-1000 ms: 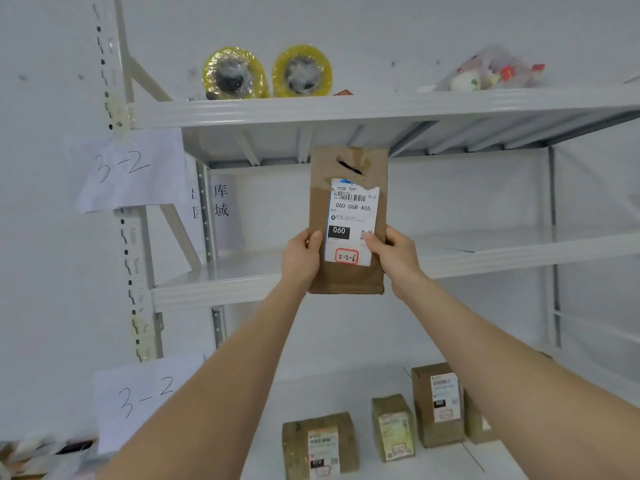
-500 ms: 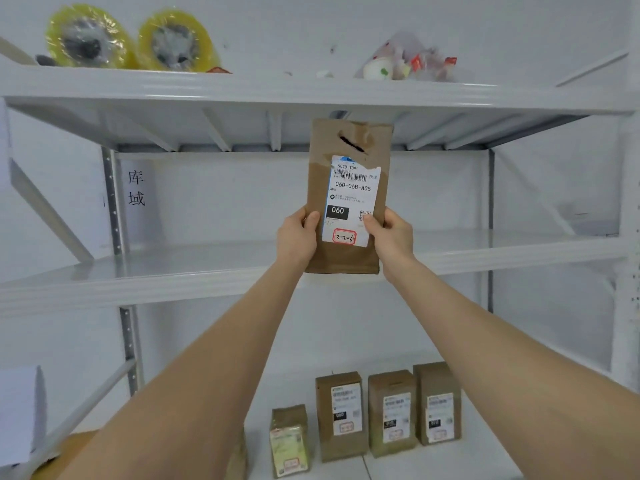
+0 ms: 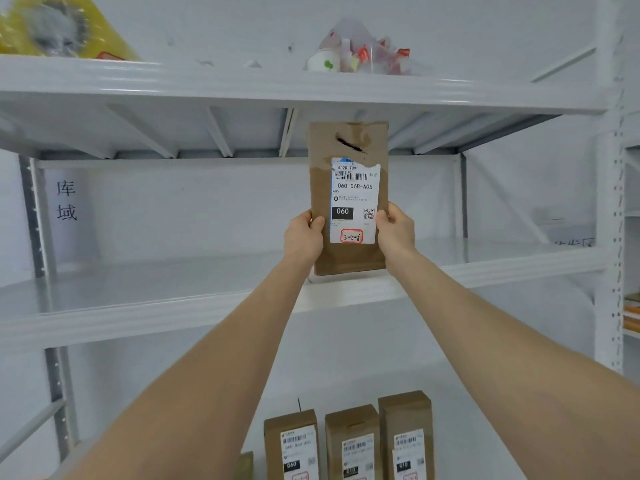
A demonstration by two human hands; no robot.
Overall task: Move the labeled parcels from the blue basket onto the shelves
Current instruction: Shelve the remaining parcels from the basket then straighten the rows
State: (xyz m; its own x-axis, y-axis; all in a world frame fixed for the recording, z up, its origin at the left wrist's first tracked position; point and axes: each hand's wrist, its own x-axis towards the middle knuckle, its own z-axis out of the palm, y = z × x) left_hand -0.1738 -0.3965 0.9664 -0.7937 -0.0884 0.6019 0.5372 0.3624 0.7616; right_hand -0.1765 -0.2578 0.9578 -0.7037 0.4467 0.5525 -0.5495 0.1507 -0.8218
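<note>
A tall brown cardboard parcel [image 3: 320, 188] with a white label marked 060 and 3-2-6 stands upright at the front edge of the middle shelf [image 3: 138, 289]. My left hand [image 3: 303, 237] grips its left side and my right hand [image 3: 396, 233] grips its right side, thumbs on the front face. Whether its bottom touches the shelf I cannot tell. The blue basket is out of view.
Three labeled brown parcels [image 3: 349, 441] stand upright on the lower shelf. The top shelf [image 3: 242, 88] carries yellow tape rolls [image 3: 52, 29] and a plastic bag of small items [image 3: 363, 51]. White uprights [image 3: 613, 237] frame the rack on the right.
The view has swung right and closer to the rack. Both hands have carried the parcel down to the middle shelf's front edge.
</note>
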